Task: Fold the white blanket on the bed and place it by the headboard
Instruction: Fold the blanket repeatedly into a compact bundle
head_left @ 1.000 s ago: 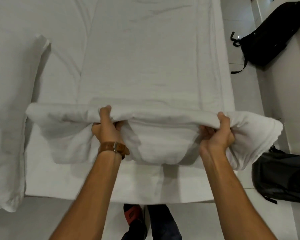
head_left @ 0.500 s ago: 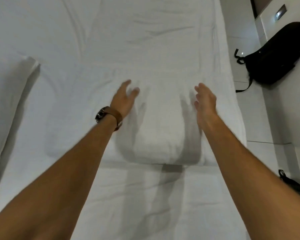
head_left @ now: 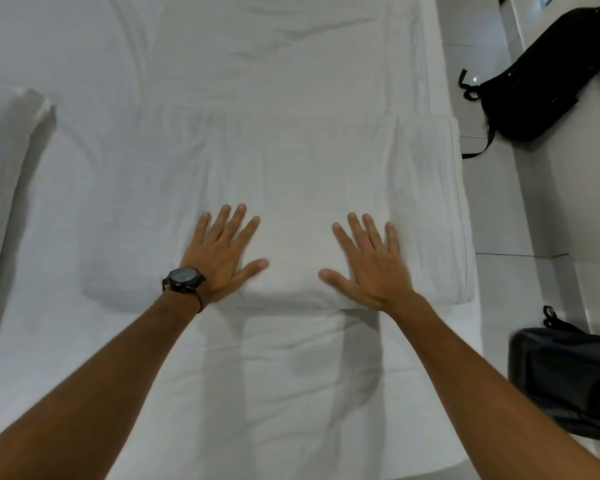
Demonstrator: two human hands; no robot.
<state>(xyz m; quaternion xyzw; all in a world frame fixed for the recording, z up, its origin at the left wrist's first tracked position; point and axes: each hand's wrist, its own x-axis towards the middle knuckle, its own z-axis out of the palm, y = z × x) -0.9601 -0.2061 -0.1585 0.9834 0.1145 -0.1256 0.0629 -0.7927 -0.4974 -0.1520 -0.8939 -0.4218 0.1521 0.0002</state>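
1. white bed (head_left: 291, 393) fills most of the view, with pale floor along the right side, a black backpack (head_left: 534, 74) at the far right and a dark bag (head_left: 568, 375) at the near right.
2. the white blanket (head_left: 291, 188) lies across the middle of the bed as a thick folded bundle; its right end reaches the bed's right edge, its left end fades into the sheet and is hard to trace.
3. the left hand (head_left: 219, 258), with a dark watch (head_left: 183, 279) on the wrist, lies flat on the near part of the bundle, fingers straight and spread, holding nothing.
4. the right hand (head_left: 368, 265) presses flat the same way just to its right, also gripping nothing.
5. risks, as i judge them: the right end sits at the bed's edge, so a careless lift could let it slide toward the floor; lifting from the middle alone could let the layers sag and unfold; the headboard is not in view, so the carry direction is unclear.
6. the blanket looks soft and plump, with rounded folded edges and faint lengthwise creases; white on white makes its borders hard to read.
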